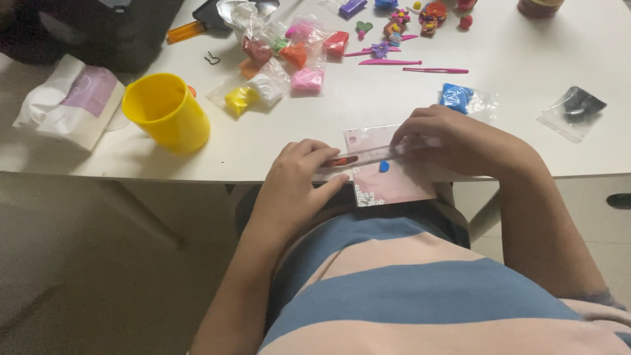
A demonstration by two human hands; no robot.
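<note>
Both hands, left [299,172] and right [453,138], gripping clear ruler [378,156] ends over pink card [391,181]; blue blob [384,166] at 6 o'clock. Best pressed evenly, flat.

A pink card [388,181] lies flat at the near edge of the bench, its lower end jutting past the edge and showing a white speckled patch at one corner. A small blue clay piece [384,166] sits on the card near its middle. A clear rod-like tool [368,158] with a reddish tip lies crosswise over the card just above the blue piece, each end under a hand.
</note>
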